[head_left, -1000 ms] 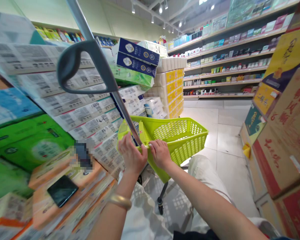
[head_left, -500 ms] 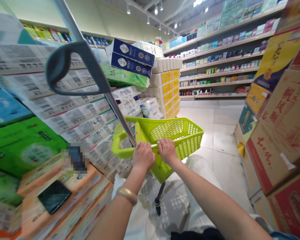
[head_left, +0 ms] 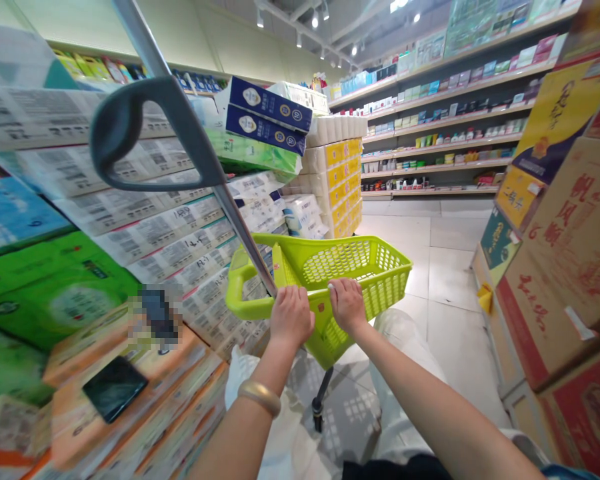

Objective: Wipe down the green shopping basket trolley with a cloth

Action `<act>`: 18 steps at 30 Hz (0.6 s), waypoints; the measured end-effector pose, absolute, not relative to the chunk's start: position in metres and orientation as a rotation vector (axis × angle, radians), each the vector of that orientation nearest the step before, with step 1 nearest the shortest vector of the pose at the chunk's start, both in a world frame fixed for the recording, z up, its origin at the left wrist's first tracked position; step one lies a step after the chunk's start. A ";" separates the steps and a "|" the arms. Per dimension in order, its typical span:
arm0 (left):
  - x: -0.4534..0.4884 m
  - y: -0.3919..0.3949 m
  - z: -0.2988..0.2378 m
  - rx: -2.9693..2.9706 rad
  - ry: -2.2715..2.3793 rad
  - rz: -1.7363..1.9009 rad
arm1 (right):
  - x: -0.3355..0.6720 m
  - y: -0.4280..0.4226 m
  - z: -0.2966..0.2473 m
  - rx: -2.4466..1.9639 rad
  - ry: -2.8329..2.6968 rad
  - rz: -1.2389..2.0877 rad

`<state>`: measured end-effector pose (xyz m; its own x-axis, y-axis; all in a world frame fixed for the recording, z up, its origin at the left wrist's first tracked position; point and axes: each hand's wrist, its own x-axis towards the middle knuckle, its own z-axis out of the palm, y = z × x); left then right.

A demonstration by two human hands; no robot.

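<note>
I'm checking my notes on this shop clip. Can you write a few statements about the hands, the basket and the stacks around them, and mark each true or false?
1. Both hands grip the near rim of the green basket. True: left hand and right hand sit side by side.
2. The basket is full of goods. False: nothing shows inside it.
3. A gold bangle is on the left wrist. True.
4. A dark phone lies on the floor. False: it rests on stacked orange boxes.
5. The grey handle is being held. False: no hand touches it.
</note>
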<state>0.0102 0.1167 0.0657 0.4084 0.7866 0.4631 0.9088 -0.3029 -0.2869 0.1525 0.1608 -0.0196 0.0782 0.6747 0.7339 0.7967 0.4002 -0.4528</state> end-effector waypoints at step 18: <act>0.011 0.111 0.064 -2.149 -1.441 -0.326 | 0.144 0.142 -0.047 -1.187 -1.311 -0.042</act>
